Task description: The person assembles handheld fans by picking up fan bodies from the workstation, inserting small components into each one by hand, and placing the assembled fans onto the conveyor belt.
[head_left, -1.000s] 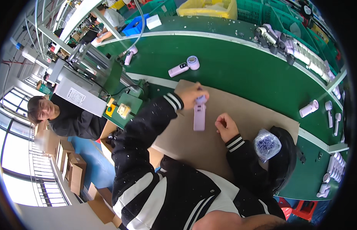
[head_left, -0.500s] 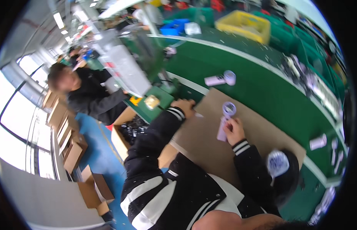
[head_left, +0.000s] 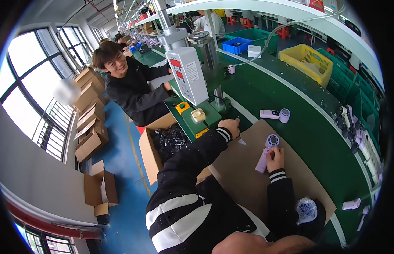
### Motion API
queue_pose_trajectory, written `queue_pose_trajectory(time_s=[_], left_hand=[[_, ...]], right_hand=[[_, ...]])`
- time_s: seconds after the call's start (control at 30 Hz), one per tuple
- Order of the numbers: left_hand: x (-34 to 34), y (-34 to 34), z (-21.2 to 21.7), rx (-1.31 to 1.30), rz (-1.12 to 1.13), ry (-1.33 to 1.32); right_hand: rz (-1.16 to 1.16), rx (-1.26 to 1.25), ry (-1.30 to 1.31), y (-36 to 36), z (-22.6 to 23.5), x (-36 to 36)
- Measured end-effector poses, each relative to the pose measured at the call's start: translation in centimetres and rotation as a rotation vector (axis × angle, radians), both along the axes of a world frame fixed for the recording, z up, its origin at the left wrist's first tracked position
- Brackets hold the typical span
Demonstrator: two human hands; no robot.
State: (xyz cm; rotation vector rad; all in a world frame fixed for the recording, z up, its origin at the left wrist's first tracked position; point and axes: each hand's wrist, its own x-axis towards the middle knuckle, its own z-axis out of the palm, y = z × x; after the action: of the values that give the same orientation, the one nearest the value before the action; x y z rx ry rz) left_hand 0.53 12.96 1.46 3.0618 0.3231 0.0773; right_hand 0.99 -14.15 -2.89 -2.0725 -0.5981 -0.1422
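We grip the lilac handheld fan (head_left: 264,155) with our right hand (head_left: 275,157); our left hand (head_left: 231,125), closed on nothing we can make out, reaches the press base (head_left: 201,120); keep the fan flat on the cardboard sheet (head_left: 248,178).

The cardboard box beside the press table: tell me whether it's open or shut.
Open. The cardboard box has its top flaps spread, and a heap of dark parts shows inside.
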Motion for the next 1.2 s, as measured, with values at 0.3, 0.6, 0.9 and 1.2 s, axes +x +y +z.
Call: queue_pose_trajectory(time_s=[0.3, 0.6, 0.9, 1.2], left_hand=[[-2.7, -3.3, 0.5, -0.788, 0.017, -0.639], [-3.8, -10.1, -5.1, -1.553, -0.188, -0.488], [-2.6, -12.4, -1.5, -1.681, -0.162, -0.308], [-2.7, -10.8, -4.8, -1.160, -0.208, -0.431]], right_hand=[[-0.147, 0.084, -0.066, 0.1, -0.1, -1.7], [-0.230, 0.229, -0.185, 2.2, -0.1, -1.7], [-0.089, 0.407, 0.197, -0.3, 2.9, 0.0], [-0.084, 0.161, 0.194, -0.1, 1.0, -0.2]])
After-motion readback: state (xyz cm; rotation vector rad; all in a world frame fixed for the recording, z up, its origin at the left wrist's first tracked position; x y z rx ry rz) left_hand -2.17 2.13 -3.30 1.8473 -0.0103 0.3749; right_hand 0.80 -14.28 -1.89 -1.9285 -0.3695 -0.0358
